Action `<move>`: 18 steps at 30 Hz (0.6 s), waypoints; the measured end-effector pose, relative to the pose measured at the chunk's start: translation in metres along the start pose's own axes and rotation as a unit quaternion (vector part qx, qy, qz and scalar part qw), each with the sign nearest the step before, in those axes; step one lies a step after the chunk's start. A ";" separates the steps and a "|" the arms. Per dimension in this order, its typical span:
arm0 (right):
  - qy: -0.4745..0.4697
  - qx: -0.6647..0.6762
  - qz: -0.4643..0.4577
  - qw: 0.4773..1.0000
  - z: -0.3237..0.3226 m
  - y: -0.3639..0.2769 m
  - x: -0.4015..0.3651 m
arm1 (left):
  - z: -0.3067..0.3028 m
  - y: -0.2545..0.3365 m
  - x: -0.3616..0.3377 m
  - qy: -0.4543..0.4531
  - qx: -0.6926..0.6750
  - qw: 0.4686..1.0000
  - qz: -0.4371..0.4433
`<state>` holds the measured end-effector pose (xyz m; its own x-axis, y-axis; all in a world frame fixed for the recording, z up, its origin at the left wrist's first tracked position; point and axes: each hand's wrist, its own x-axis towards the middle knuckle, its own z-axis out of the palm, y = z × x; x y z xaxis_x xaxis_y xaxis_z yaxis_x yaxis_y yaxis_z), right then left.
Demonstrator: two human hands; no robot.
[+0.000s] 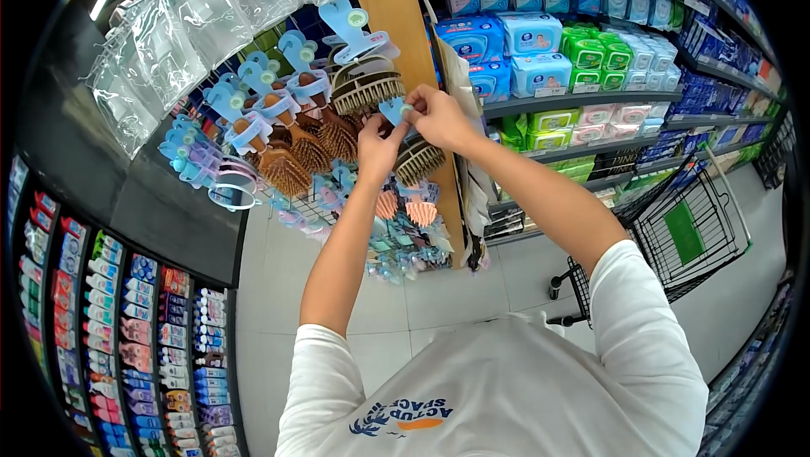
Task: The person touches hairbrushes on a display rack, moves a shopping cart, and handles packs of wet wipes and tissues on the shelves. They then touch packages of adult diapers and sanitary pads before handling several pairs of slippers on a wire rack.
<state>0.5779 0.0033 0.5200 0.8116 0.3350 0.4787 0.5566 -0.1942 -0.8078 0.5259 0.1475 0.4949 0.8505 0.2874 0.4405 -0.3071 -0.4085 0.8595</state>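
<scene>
Both hands are raised at a hanging display of hair tools. My left hand [380,146] pinches the lower left side of a small light-blue hang card [393,108]. My right hand [437,118] has its fingertips closed on the card's right side. Just below my hands is a dark olive brush [418,162] with rows of bristles; the join between it and the card is hidden by my fingers. A similar dark toothed brush [368,90] hangs above and to the left. Wooden paddle brushes [284,167] on blue cards hang further left.
Clear plastic pouches [198,31] hang above. A wooden post [403,27] stands close to the display's right. Shelves hold packs of wipes [533,33] at right. A shopping cart [688,229] stands on the right. Bottles [99,309] fill shelves at lower left.
</scene>
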 end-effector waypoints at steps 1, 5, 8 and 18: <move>-0.002 0.000 0.003 1.000 0.000 0.000 0.000 | 0.000 0.000 -0.002 -0.006 -0.017 1.000 0.002; -0.001 -0.046 -0.015 0.999 -0.002 -0.005 -0.008 | -0.008 0.004 -0.008 0.021 -0.002 1.000 -0.010; 0.033 -0.039 -0.036 0.998 -0.021 -0.022 -0.014 | -0.030 0.032 -0.027 0.049 -0.128 0.991 -0.003; 0.049 0.073 -0.203 0.975 -0.042 -0.105 0.029 | -0.080 0.109 -0.013 -0.047 -0.123 0.984 0.121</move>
<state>0.5504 -0.0054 0.6327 0.5464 0.2654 0.7944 0.8106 0.0711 -0.5813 0.4475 0.1686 0.6036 0.7716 0.1218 0.6243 -0.5901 -0.2297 0.7740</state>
